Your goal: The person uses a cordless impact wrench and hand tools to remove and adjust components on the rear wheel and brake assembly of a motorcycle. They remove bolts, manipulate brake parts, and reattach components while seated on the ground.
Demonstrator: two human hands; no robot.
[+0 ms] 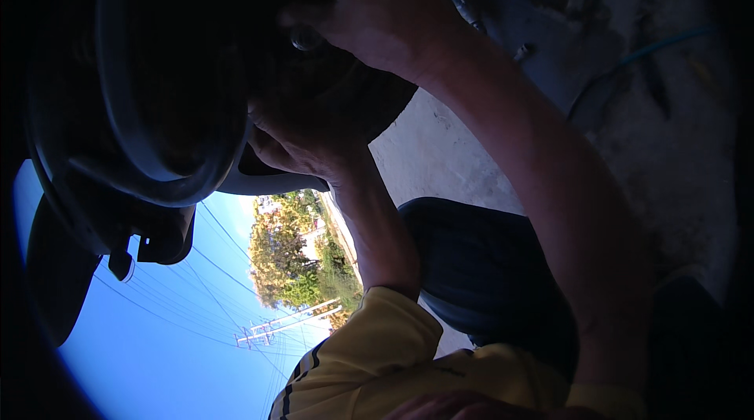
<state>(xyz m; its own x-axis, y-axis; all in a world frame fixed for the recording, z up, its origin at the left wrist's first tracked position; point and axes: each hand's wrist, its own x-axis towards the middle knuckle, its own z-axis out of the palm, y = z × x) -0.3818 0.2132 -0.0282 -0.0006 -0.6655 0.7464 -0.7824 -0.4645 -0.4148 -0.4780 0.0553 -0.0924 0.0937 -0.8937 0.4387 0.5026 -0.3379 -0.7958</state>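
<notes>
My right hand [345, 15] reaches into deep shadow at the top, its fingers curled. A small round metal end [306, 38] shows by its fingertips; whatever the hand grips is too dark to name. Below it, my left hand [297, 141] is bent round the underside of a dark mechanical assembly, fingers curled and partly hidden. The rounded dark edge of a part [397, 102] lies between my two forearms. Thick curved bars, like a coil spring [184, 190], hang to the left of my left hand.
A dark bracket [166, 243] juts out at lower left against bright sky. On the floor at right lie a metal rod-like tool [462, 5], a small metal piece [524, 51] and a blue hose or cable [664, 44]. My bent knee [471, 243] is close below my forearms.
</notes>
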